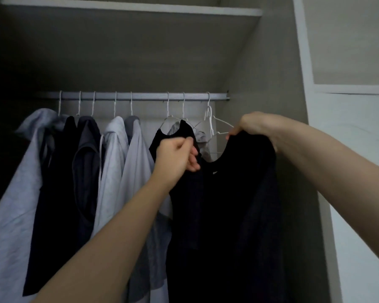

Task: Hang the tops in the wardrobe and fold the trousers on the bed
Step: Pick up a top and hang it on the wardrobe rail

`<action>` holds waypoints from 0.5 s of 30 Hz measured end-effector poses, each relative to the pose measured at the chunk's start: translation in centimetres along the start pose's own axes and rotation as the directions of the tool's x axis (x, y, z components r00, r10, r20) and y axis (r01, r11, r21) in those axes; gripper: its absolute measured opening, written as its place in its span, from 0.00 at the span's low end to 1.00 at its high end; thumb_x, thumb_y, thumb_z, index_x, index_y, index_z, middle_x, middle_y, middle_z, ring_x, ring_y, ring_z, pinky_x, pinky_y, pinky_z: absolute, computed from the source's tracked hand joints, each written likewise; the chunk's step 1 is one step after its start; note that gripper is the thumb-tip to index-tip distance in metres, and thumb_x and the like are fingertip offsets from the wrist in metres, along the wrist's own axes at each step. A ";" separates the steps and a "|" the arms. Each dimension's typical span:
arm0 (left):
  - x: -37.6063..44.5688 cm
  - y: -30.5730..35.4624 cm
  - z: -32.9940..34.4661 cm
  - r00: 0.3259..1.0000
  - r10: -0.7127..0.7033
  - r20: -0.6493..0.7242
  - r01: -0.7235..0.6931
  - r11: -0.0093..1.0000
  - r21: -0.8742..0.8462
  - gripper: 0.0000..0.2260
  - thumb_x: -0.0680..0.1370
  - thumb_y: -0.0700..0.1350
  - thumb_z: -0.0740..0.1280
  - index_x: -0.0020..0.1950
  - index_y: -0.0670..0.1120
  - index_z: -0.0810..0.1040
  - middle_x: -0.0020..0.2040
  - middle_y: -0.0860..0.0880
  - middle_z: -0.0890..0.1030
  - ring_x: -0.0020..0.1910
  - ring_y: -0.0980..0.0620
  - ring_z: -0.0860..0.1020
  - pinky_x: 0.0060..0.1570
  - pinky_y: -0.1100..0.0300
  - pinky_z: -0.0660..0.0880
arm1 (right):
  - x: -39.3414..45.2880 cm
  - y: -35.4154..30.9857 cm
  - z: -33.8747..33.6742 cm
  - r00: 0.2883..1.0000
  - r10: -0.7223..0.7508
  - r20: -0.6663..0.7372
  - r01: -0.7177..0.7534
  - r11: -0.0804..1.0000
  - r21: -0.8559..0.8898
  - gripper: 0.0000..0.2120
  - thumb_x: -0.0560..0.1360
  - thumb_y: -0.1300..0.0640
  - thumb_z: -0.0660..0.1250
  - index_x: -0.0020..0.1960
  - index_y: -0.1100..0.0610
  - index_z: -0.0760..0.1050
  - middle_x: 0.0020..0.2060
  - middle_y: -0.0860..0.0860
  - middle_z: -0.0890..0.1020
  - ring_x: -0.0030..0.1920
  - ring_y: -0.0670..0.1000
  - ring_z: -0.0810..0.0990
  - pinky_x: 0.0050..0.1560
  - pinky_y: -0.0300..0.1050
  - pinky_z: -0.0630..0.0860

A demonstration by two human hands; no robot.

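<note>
The left hand [179,155] and right hand [253,127] pinched the black sleeveless cotton top's [223,204] shoulders at four o'clock below the silver metal rail [140,96], where a strap could slip off the white wire hanger [219,127].

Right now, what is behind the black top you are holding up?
Behind the black top, through its neckline, a bare white hanger and a grey garment hang on the rail. Lower down, the top hides everything.
</note>
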State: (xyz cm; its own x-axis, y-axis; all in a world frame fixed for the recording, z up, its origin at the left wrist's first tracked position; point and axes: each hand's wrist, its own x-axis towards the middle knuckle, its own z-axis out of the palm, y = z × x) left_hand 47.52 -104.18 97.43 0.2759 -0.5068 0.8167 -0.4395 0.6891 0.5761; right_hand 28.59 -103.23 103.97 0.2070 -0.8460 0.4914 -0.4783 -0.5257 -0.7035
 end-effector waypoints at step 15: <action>9.6 -2.4 6.5 0.780 -0.034 0.625 -0.617 -0.209 0.759 0.20 0.79 0.37 0.58 0.71 0.46 0.70 0.70 0.46 0.69 0.75 0.48 0.61 0.74 0.38 0.46 | -1.8 3.2 -3.2 0.998 0.032 -0.045 -0.027 0.992 0.120 0.11 0.72 0.64 0.68 0.31 0.60 0.77 0.18 0.51 0.77 0.16 0.49 0.75 0.17 0.34 0.69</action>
State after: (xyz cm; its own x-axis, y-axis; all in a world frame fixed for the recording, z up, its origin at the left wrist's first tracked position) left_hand 45.71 -114.08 103.64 -0.3042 -0.7421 0.5973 -0.7272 -0.2241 -0.6488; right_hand 23.99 -103.07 102.45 0.1531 -0.8577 0.4908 -0.3780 -0.5098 -0.7728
